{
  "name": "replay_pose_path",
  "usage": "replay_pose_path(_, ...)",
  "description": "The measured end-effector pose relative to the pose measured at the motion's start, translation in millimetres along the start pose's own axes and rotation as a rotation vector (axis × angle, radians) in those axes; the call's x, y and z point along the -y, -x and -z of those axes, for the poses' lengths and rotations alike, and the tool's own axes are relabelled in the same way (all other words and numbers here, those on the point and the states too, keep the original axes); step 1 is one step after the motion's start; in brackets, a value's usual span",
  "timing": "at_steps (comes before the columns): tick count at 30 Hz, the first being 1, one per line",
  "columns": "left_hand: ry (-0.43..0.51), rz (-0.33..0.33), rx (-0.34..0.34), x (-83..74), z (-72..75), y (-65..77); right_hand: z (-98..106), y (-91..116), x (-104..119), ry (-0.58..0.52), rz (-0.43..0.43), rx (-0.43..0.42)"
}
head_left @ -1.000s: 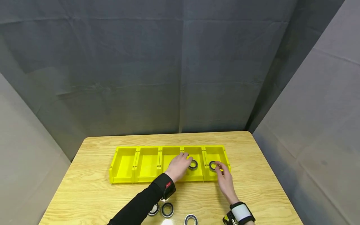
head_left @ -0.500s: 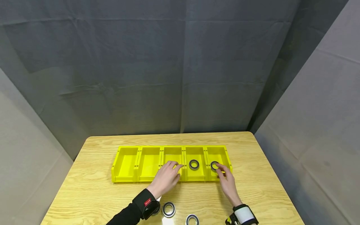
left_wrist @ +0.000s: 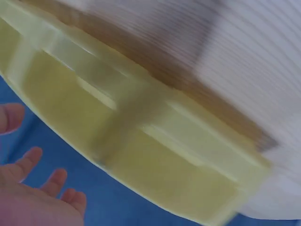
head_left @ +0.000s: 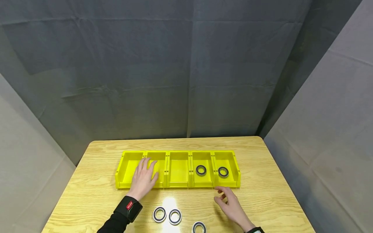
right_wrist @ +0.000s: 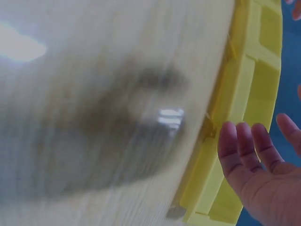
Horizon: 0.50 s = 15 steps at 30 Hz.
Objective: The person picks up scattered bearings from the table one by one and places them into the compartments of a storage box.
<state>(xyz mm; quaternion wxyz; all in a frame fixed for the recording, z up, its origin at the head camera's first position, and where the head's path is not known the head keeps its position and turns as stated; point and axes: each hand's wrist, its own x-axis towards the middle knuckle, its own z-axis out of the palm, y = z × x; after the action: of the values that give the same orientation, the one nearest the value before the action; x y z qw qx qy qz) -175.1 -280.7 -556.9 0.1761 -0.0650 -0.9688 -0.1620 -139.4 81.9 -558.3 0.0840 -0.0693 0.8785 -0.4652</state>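
My left hand [head_left: 143, 179] hovers over the two leftmost compartments of the yellow bin row [head_left: 179, 185], fingers spread and holding nothing. In front of the rightmost compartment is my right hand [head_left: 230, 205], its fingers loosely bent around nothing. One ball bearing [head_left: 201, 170] lies flat in the fourth compartment from the left, and another bearing [head_left: 223, 172] lies in the rightmost. On the table, nearer the person, are a left bearing [head_left: 159, 214], a middle bearing [head_left: 175, 216] and a right bearing [head_left: 199, 227], the last cut by the frame's lower edge.
The wooden table [head_left: 96, 181] carries the bin row near its far side. Behind it hangs a dark grey curtain [head_left: 145, 81], with pale cloth panels to the left and right. Low divider walls [head_left: 167, 170] separate the compartments.
My left hand has moved left from the third and fourth compartments to the leftmost two. My right hand has let go of the bearing in the rightmost compartment and drawn back toward the person.
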Motion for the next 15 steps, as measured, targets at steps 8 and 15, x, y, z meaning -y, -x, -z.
replay_pose_path(8,0.115,0.284,0.173,43.1,3.2,-4.5,-15,28,-13,0.029,0.158,0.268)
replay_pose_path(15,0.270,0.399,0.353,50.3,-6.4,-11.6,-65,44,-44,0.099,0.671,0.126)
